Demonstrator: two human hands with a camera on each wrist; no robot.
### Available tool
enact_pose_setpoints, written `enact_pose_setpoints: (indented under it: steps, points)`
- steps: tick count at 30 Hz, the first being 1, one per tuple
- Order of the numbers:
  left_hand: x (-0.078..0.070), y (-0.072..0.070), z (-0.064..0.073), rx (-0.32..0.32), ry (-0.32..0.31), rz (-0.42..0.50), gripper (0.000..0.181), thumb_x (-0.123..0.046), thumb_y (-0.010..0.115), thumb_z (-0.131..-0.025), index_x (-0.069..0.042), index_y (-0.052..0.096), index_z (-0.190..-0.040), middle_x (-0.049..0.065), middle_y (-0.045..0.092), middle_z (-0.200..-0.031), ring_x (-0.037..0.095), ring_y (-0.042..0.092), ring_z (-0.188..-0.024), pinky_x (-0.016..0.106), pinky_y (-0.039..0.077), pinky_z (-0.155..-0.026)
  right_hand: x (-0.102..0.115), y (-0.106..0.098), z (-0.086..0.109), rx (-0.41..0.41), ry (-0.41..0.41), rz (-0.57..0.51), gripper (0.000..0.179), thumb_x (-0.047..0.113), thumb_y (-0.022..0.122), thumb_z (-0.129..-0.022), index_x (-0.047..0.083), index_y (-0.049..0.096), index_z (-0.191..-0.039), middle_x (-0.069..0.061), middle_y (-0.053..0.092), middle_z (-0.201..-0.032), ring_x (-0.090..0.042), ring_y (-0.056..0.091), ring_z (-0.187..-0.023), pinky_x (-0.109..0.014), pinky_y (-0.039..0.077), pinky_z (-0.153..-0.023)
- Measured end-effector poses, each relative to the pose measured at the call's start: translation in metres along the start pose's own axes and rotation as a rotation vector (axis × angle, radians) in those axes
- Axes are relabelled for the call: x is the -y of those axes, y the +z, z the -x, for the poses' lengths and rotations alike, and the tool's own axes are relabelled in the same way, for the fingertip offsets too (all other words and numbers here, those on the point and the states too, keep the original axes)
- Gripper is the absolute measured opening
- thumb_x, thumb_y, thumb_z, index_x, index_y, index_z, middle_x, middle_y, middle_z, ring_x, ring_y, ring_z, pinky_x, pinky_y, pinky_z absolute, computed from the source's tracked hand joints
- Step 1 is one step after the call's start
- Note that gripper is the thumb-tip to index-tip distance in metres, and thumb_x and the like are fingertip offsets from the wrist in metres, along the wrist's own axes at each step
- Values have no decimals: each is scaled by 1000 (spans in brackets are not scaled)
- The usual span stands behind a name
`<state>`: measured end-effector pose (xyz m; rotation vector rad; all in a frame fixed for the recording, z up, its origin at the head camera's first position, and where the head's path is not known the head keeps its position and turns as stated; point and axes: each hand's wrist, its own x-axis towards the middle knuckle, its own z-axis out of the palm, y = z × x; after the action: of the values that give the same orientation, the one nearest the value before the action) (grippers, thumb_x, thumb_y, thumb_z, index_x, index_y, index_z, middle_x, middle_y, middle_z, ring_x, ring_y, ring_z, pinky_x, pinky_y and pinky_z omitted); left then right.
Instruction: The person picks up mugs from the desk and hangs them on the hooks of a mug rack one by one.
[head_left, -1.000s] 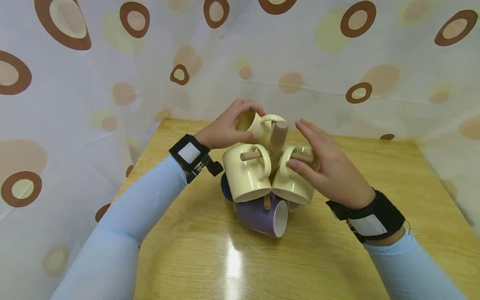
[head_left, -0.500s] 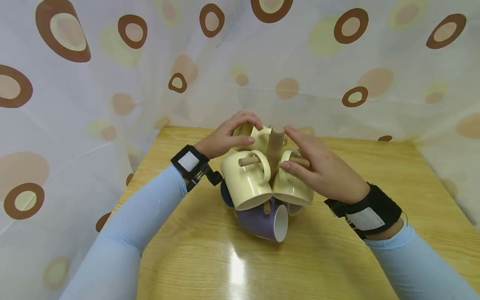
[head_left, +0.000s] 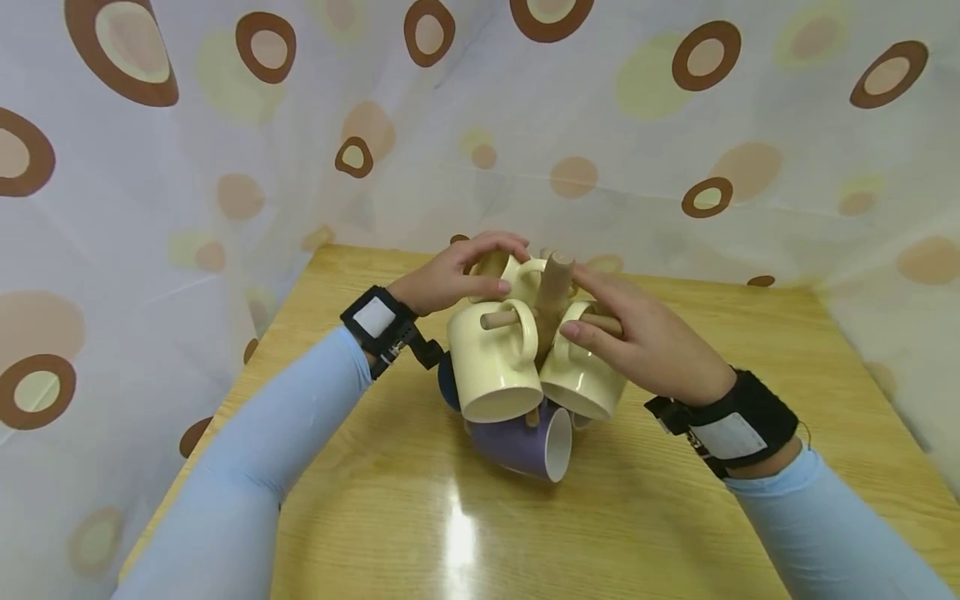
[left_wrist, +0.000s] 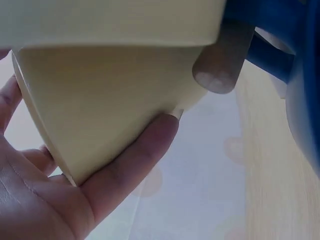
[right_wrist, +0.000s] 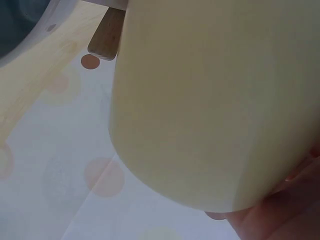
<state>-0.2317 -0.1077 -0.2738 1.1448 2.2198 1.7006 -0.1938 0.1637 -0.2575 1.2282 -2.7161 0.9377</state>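
A wooden mug tree (head_left: 553, 287) stands mid-table, loaded with mugs. At its back my left hand (head_left: 444, 277) grips a cream mug (head_left: 525, 285) sideways, thumb in front and fingers over its top. In the left wrist view, a finger lies along that mug's side. My right hand (head_left: 660, 346) rests at the right cream mug (head_left: 583, 382), thumb by its handle and peg, with straight fingers reaching behind toward the post. A second cream mug (head_left: 489, 367) hangs at the front left by its handle on a peg. Part of the rear mug is hidden behind the post.
Below hang a purple mug (head_left: 517, 446), its white mouth facing right, and a dark blue mug (head_left: 447, 383) mostly hidden at left. Another pale mug rim (head_left: 581, 422) peeks out beneath the right one. A spotted cloth (head_left: 630, 117) surrounds the wood-grain table (head_left: 637, 525).
My right hand's raised fingers have come left, in beside the post. The left hand and its cream mug have lowered slightly and sit closer behind the post.
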Motion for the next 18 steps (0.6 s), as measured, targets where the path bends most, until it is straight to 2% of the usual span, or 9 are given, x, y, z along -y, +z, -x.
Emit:
enact_pose_setpoints:
  steps: [9, 18]
  points:
    - [-2, -3, 0, 53, -37, -31, 45, -8, 55, -91, -2, 47, -135, 15, 29, -150, 13, 21, -136, 52, 22, -112, 0, 1, 2, -23, -11, 7, 61, 38, 56, -93, 39, 26, -146, -1, 38, -148, -16, 37, -129, -52, 43, -98]
    - [-7, -3, 3, 82, -134, -107, 52, -17, 53, -93, -15, 39, -144, 10, 17, -157, 9, 11, -139, 55, 17, -114, 0, 2, 3, -71, -59, 41, 60, 35, 60, -91, 37, 32, -145, -2, 43, -145, -16, 39, -127, -51, 43, -97]
